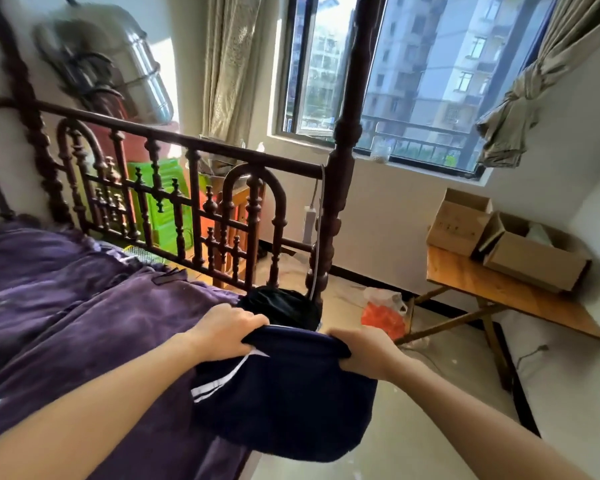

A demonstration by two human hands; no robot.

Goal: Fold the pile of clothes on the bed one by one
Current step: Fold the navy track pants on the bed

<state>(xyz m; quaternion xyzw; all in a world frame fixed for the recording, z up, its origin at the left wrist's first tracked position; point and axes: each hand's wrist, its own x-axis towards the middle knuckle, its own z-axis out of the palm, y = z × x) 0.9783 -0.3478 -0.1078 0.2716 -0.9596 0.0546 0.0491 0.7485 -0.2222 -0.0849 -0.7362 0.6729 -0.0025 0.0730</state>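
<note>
From the head camera, you hold a dark blue garment [284,403] by its top edge, one hand at each end. Your left hand [229,336] has its grip closed, fingers curled over the edge just above the white stripes. Your right hand [368,355] has the same closed grip on the other end, fingers wrapped round the cloth. The garment hangs between the two hands, partly against the side of the bed [84,306] and partly over the floor (it looks like a pair of shorts, though I cannot be sure). A black bundle of cloth [281,306] sits at the bed's corner by the bedpost [340,174], just beyond your hands.

The step looks like opening the piece out before the first fold. Draw your hands apart until the top edge runs straight and taut, so the cloth drops flat without a twist. Then swing it left and lay it on the purple cover, well in from the edge where it could slide to the floor, and apart from the black bundle. Smooth it, then fold side to side with the stripes matched.
</note>
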